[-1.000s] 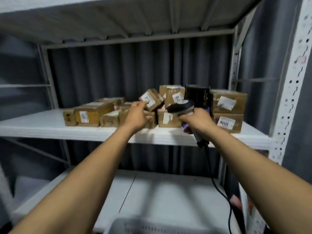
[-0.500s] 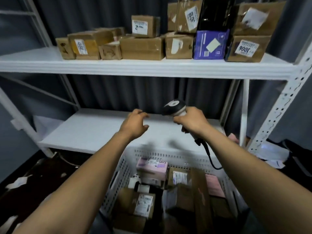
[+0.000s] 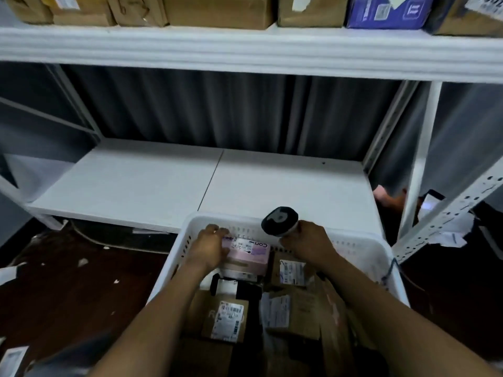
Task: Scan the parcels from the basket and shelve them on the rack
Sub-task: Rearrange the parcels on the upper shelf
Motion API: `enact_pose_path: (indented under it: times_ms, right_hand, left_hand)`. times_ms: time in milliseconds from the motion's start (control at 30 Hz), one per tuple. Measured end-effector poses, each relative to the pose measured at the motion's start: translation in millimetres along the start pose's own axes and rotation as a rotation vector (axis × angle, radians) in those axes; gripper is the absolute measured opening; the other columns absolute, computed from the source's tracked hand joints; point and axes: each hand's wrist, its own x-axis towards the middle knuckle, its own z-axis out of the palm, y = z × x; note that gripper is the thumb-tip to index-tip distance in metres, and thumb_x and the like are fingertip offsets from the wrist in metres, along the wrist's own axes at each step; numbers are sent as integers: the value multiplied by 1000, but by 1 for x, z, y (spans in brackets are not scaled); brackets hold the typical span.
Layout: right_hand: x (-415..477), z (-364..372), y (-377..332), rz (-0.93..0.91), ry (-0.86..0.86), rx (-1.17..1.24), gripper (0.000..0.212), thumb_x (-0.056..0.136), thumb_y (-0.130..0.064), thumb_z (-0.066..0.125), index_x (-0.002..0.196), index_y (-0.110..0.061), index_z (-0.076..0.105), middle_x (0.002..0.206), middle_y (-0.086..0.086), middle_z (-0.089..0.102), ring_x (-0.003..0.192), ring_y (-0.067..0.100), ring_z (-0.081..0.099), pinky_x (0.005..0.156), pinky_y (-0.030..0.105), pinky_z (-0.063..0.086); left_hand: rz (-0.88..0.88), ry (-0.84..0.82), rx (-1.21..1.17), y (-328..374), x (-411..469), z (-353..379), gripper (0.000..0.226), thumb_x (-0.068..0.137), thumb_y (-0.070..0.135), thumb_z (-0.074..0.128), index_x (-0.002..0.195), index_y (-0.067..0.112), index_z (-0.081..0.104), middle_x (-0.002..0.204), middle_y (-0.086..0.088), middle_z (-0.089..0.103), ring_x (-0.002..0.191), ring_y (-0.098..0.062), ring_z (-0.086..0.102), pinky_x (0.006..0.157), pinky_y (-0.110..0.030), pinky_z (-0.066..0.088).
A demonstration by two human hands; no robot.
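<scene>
A white plastic basket (image 3: 362, 242) stands on the floor in front of the rack, full of several parcels. My left hand (image 3: 209, 247) reaches into its far end and curls over the left end of a pink parcel (image 3: 251, 255) with a white label. My right hand (image 3: 309, 242) holds a black handheld scanner (image 3: 279, 221) just above the basket's far rim, to the right of the pink parcel. Beneath lie a brown box with a barcode label (image 3: 227, 319) and another labelled box (image 3: 292, 272).
The rack's lower white shelf (image 3: 163, 180) lies bare just beyond the basket. The upper shelf (image 3: 245, 47) carries a row of brown boxes and a blue box (image 3: 386, 9). A perforated white upright (image 3: 449, 213) stands at right. Paper scraps litter the dark floor at left.
My view has dropped from the upper shelf to the basket. Both hands have come down, the left one from the shelved boxes onto the pink parcel, the right still holding the scanner.
</scene>
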Motion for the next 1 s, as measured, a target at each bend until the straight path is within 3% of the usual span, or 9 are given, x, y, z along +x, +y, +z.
enact_pose_path:
  times_ms: [67, 167, 267, 367, 467, 633, 700, 833, 1000]
  right_hand:
    - [13, 13, 15, 17, -28, -10, 22, 87, -21, 67, 76, -9, 52, 67, 0, 54, 69, 19, 52, 52, 18, 36]
    - [27, 31, 34, 49, -43, 18, 26, 86, -22, 69, 96, 1, 63, 88, 14, 69, 80, 28, 66, 72, 37, 50]
    - [42, 50, 55, 106, -64, 3, 25, 85, -22, 68, 94, 1, 63, 90, 18, 71, 80, 32, 68, 77, 41, 53]
    - [53, 64, 71, 163, -83, 0, 23, 84, -26, 68, 93, -5, 62, 92, 16, 71, 83, 32, 68, 76, 38, 53]
    - [64, 72, 83, 184, -114, -5, 21, 86, -28, 67, 94, -11, 58, 96, 14, 70, 85, 33, 69, 74, 35, 51]
    - [69, 77, 97, 235, -125, 56, 24, 83, -28, 69, 98, -11, 61, 99, 15, 71, 86, 32, 68, 68, 31, 48]
    - [67, 78, 98, 249, -107, 102, 24, 81, -28, 71, 99, -15, 62, 99, 14, 71, 87, 31, 68, 69, 32, 49]
    - [59, 76, 100, 219, -77, 125, 22, 81, -24, 73, 97, -10, 67, 88, 9, 65, 83, 22, 61, 64, 29, 39]
    - [39, 58, 89, 223, -3, 303, 17, 81, -26, 74, 87, -13, 66, 70, 3, 67, 59, 13, 65, 58, 26, 50]
  left_hand:
    - [-31, -37, -10, -10, 12, 20, 54, 91, 26, 62, 142, 21, 45, 148, -11, 37, 133, -30, 39, 109, -36, 36]
    - [-96, -73, -75, -20, 28, 49, 61, 88, 33, 66, 143, 19, 44, 145, -13, 41, 130, -32, 43, 109, -34, 37]
    - [-156, -124, -134, -33, 50, 85, 67, 84, 28, 70, 143, 18, 41, 137, -16, 46, 123, -36, 49, 104, -38, 43]
    - [-166, -123, -128, -43, 64, 109, 76, 79, 21, 72, 146, 24, 36, 128, -16, 42, 106, -32, 54, 94, -38, 49]
    - [-128, -58, -122, -45, 70, 124, 69, 81, 8, 69, 141, 22, 40, 131, -17, 40, 97, -28, 53, 80, -37, 51]
    - [-190, -8, -137, -43, 61, 132, 96, 72, 27, 80, 151, 24, 26, 153, -12, 23, 133, -37, 34, 113, -39, 31]
    - [-168, -38, -120, -45, 59, 131, 106, 68, 35, 84, 152, 20, 22, 156, -10, 20, 135, -36, 33, 113, -37, 31]
    - [-144, -53, -209, -42, 52, 121, 110, 59, 28, 91, 149, 16, 28, 146, -11, 28, 126, -30, 43, 105, -29, 40]
    - [-152, 17, -332, -28, 14, 92, 101, 57, 19, 92, 143, 15, 37, 134, -7, 34, 116, -22, 50, 99, -17, 36]
